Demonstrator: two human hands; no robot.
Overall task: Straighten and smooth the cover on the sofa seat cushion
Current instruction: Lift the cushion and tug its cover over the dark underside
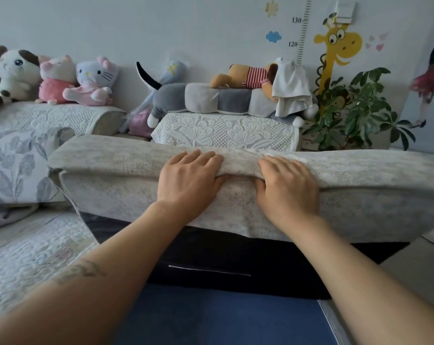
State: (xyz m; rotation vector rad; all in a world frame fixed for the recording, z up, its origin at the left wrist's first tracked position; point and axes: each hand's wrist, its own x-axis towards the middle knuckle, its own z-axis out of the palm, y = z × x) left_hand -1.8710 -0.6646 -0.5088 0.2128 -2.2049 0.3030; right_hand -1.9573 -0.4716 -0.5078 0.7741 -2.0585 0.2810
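A long seat cushion (116, 180) in a pale grey speckled cover is lifted on edge in front of me, spanning most of the view. My left hand (188, 180) and my right hand (288, 188) sit side by side at its middle. Each hand has its fingers over the top edge and its thumb pressed into the front face, pinching a fold of the cover. The fabric bunches into a ridge between the two hands. Below the cushion a dark sofa base (236, 255) shows.
A floral pillow (14, 165) lies at the left beside a quilted white seat cover (31, 252). Lace-covered back cushions (226, 133) carry several plush toys (91, 80). A potted plant (362, 108) stands at the back right against the wall.
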